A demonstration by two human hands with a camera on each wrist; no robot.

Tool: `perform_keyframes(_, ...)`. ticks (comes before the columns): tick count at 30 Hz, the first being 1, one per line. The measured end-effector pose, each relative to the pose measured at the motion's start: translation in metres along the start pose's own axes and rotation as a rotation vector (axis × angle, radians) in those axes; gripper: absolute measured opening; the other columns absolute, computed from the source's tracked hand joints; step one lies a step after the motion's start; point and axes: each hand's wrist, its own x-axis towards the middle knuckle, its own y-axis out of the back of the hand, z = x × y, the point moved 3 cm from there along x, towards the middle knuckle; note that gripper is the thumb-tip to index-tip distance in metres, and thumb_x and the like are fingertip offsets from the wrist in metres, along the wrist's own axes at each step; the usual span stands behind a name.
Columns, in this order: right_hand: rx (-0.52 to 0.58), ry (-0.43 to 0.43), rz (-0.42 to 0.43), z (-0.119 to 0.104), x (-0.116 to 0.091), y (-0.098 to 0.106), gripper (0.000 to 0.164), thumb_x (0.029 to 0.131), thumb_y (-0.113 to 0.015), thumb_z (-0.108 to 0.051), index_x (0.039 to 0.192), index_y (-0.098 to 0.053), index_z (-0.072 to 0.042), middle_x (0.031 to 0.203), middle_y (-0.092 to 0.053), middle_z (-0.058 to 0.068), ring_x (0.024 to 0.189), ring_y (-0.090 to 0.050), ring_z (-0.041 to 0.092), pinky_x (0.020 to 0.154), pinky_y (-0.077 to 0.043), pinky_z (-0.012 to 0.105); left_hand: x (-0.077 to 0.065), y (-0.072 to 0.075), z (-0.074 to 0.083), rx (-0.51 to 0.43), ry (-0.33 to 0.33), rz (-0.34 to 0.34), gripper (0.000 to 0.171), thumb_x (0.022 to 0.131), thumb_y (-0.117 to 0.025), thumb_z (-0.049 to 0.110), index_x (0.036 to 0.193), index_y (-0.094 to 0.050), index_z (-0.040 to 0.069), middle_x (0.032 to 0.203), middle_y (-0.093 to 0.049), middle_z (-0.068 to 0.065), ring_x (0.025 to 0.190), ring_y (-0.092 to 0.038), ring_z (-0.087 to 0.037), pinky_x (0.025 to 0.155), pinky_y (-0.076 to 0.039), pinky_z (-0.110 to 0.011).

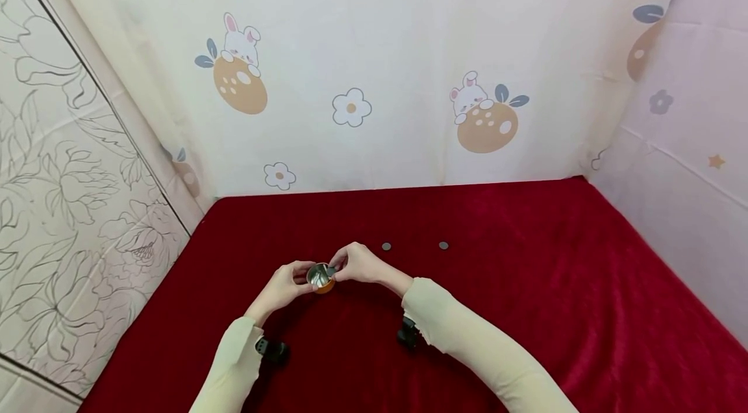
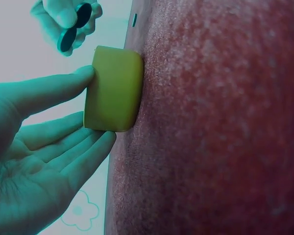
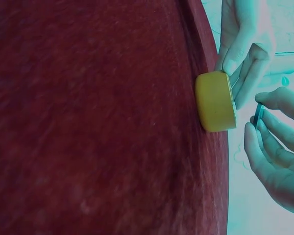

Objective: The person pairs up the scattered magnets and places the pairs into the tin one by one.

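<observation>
While a pale panel (image 1: pixel 58 160) with line-drawn flowers stood at the far left, a person in cream sleeves (image 1: pixel 487 348) reached over a table (image 1: pixel 526 257) draped in red. The left hand (image 1: pixel 280 288) held a small round cup (image 1: pixel 323 289) between its thumb on one side and its other fingers on the opposite side. Orange-yellow outside and shiny silver within, the cup stood upright on the table, left of the middle. Just right of it, the right hand (image 1: pixel 359 263) pinched two dark discs (image 2: pixel 83 14) between thumb and fingers, close to the rim. Farther right, a third disc (image 1: pixel 386 247) and a fourth disc (image 1: pixel 443 245) lay flat, well apart. Behind everything, reaching the far right, hung a white curtain (image 1: pixel 397 43) printed with rabbits and flowers.
</observation>
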Motion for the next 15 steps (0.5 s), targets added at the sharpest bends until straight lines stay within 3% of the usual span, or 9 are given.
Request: perform_keyframes(15, 0.044, -0.058, 0.014, 0.001, 0.017, -0.015, 0.015, 0.072, -0.068, -0.002, 0.088, -0.068, 0.0, 0.076, -0.064, 0.004, 0.063, -0.054, 0.006, 0.055, -0.046, 0.017, -0.001, 0.001, 0.0, -0.015, 0.001, -0.011, 0.046, 0.079, -0.064, 0.006, 0.121, -0.048, -0.004, 0.117, -0.051, -0.022, 0.102, -0.055, -0.032, 0.08, -0.048, -0.035)
